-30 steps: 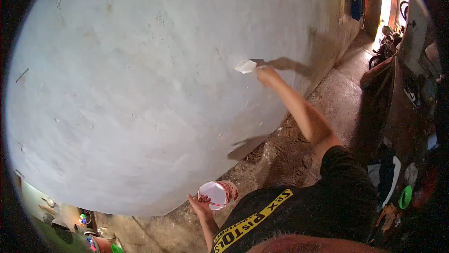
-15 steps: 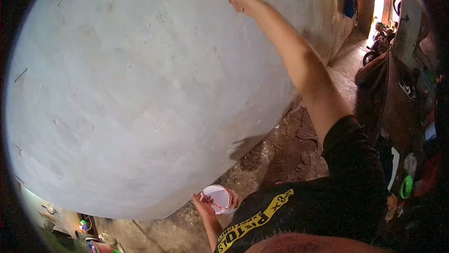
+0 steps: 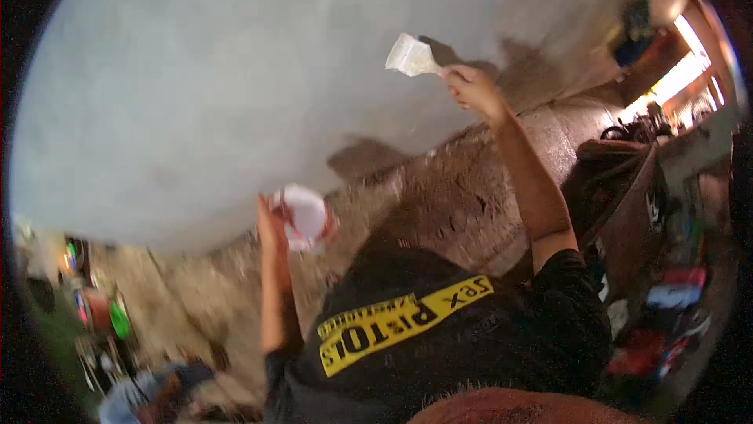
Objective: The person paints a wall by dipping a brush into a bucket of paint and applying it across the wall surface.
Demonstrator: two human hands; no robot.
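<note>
while right hand [image 3: 473, 88] grips wide brush [image 3: 409, 55] by handle, bristles sit at grey wall [image 3: 196, 71]. brush likely light, bristles soft, handle stiff: hold handle. left hand [image 3: 272, 224] closed round small white cup [image 3: 304, 216], probably light, spillable; hold sides.

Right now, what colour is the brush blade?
White, paint-coated; the brush shows best in the head view, in the right hand.

Brush [image 3: 411, 56]: wide, white-coated bristles, tilted, raised at the grey wall.
Cup [image 3: 304, 214]: small, white inside, held low.
</note>
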